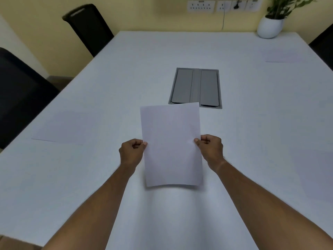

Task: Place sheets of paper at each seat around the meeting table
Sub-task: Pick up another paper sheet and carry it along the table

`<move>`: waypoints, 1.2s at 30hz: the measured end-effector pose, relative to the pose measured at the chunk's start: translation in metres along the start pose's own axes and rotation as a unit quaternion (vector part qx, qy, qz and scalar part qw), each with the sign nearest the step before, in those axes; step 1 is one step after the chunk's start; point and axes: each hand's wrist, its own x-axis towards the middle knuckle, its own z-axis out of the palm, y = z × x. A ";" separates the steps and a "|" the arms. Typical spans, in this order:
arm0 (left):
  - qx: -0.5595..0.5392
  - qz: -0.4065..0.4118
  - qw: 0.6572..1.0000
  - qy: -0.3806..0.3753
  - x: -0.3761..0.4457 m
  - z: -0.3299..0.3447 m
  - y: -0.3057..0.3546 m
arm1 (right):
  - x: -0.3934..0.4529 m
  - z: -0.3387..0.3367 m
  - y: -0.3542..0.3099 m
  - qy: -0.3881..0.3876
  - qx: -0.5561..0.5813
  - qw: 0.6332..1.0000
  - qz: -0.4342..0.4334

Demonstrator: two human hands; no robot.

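Pale meeting table (126,73) under yellow walls, black chairs (90,27) on the left side, grey cable hatch (195,87) at centre, potted plant (270,26) in the far corner. Three sheets lie flat already: near left (66,127), far right (282,55), near right (317,174). Person holds one more sheet of paper (171,145) just above the near end. Paper looks light, floppy, easily creased; lower edge bows slightly. Best held at both long edges, as now. Left hand (132,150) and right hand (210,147) each pinch an edge, thumb on top, fingers curled under. Forearms stretched forward, roughly parallel, wrists level.
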 end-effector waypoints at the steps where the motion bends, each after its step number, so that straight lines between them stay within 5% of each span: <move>1: -0.007 0.005 1.000 0.009 -0.003 -0.010 0.006 | -0.005 0.003 -0.009 -0.011 0.003 1.000 -0.010; 16: -0.066 0.060 0.974 0.207 -0.071 -0.227 0.040 | -0.114 0.118 -0.144 -0.199 0.039 0.967 -0.152; 27: -0.090 0.033 0.927 0.363 -0.136 -0.432 -0.033 | -0.272 0.279 -0.177 -0.325 0.017 0.921 -0.213; 36: -0.059 0.017 0.909 0.412 -0.157 -0.597 -0.093 | -0.400 0.416 -0.175 -0.361 0.006 0.904 -0.229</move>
